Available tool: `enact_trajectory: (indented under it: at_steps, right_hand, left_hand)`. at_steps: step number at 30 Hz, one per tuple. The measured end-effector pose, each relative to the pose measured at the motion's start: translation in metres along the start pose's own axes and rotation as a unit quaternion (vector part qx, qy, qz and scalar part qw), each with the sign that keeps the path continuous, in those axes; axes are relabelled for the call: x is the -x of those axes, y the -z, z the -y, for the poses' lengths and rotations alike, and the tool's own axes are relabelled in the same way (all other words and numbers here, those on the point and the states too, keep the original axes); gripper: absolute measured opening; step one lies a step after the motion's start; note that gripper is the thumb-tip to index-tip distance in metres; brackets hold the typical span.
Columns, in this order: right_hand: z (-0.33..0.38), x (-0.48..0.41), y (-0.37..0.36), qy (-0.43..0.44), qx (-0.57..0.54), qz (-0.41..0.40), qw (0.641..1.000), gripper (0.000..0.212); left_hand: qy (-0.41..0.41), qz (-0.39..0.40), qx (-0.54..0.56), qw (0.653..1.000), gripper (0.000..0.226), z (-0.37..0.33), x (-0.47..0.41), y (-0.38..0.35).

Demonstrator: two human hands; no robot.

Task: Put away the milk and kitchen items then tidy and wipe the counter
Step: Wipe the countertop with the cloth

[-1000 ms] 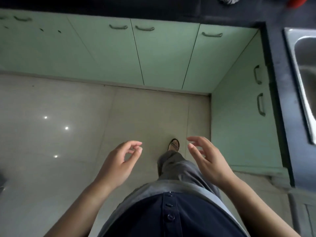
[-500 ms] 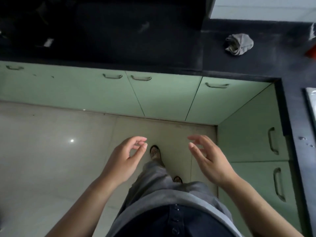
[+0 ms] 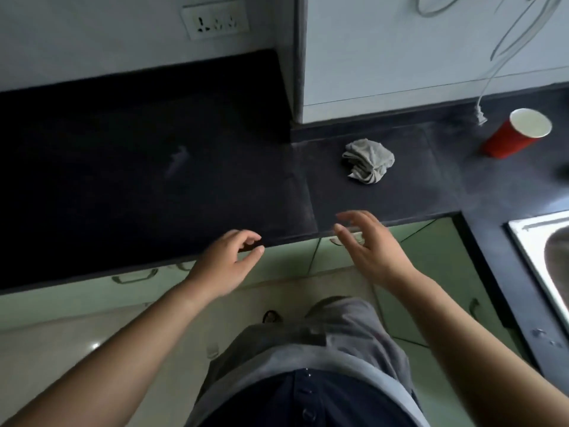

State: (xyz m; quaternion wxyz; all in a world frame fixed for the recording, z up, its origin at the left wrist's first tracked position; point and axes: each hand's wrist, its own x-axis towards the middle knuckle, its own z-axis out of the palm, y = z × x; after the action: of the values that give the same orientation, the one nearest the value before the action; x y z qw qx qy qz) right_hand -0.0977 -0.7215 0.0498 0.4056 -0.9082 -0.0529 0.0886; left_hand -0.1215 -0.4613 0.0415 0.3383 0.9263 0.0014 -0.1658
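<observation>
Your left hand [image 3: 226,261] and right hand [image 3: 371,249], both loosely curled and empty, hover at the counter [image 3: 184,186] edge; the crumpled cloth [image 3: 368,160], seemingly grey, lies beyond your right.

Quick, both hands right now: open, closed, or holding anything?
Left hand: open, fingers loosely curled, holding nothing.
Right hand: open, fingers relaxed, holding nothing, short of the crumpled grey cloth.

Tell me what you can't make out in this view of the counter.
Head view only:
- sink: cut off by the right edge, basin mostly unseen.
- red cup: contents, too blurred to tell.
- cable: upper end runs off the top edge.
- grey cloth: wet or dry, unclear.
</observation>
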Motion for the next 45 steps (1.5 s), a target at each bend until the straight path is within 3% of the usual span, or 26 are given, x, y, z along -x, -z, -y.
enact_trajectory:
  at_steps: [8, 17, 30, 34, 40, 45]
  right_hand:
    - [-0.033, -0.128, 0.040, 0.001, 0.104, 0.025, 0.994, 0.041]
    - [-0.082, -0.200, 0.043, 0.005, 0.267, 0.069, 0.961, 0.051]
    - [-0.107, -0.187, 0.037, 0.077, 0.371, 0.145, 0.914, 0.072]
    - [-0.105, -0.191, 0.033, 0.077, 0.364, 0.140, 0.918, 0.065]
    - [-0.087, -0.195, 0.029, 0.114, 0.259, 0.139, 0.949, 0.048]
    - [-0.042, -0.194, 0.000, 0.179, 0.177, 0.148, 0.956, 0.050]
  left_hand:
    - [0.001, 0.024, -0.248, 0.968, 0.051, -0.007, -0.115, -0.008]
    - [0.074, 0.003, -0.215, 0.974, 0.060, -0.010, -0.142, -0.042]
    - [0.111, -0.024, -0.246, 0.963, 0.071, -0.008, -0.136, -0.063]
    - [0.115, -0.019, -0.231, 0.966, 0.062, -0.012, -0.136, -0.064]
    - [0.103, -0.009, -0.202, 0.974, 0.061, -0.012, -0.137, -0.058]
    - [0.104, -0.060, -0.161, 0.980, 0.068, -0.007, -0.133, -0.036]
